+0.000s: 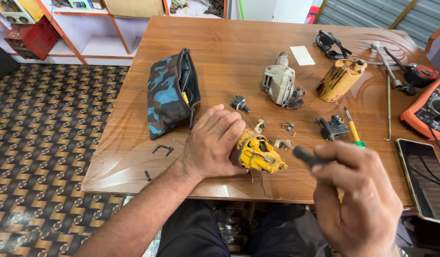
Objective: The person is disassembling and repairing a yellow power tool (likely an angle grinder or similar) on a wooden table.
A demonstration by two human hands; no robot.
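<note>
My left hand (214,142) rests on the wooden table (229,52) and grips a yellow power-tool housing (258,153) with wires and metal parts showing at its open end. My right hand (358,190) is closed around a black-handled tool (306,156), whose handle end points left toward the yellow housing, a short gap away. Small loose parts (282,143) lie on the table just behind the housing. A black switch (239,103) sits further back.
A blue camouflage pouch (170,93) lies open at the left. Behind are a grey motor part (280,84), a yellow casing (340,79), a black block (332,128), a yellow-green screwdriver (352,128), dark glasses (330,44), an orange multimeter (429,109) and a phone (424,178).
</note>
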